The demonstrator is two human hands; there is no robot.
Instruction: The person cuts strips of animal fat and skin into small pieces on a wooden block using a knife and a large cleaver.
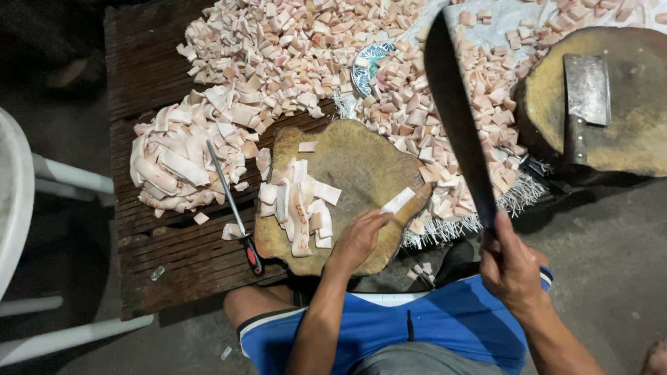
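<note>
My left hand rests on the round wooden chopping block, fingers pinched on a long pale strip of pork fat near the block's right edge. My right hand grips the handle of a long dark machete, whose blade is raised and points up and away over the cut pieces. On the block's left half lie several strips and chunks of fat.
A sharpening steel with a red-black handle lies left of the block on a dark wooden pallet. A pile of uncut fat strips and heaps of diced fat surround it. A cleaver rests on a second block at right. White chair at left.
</note>
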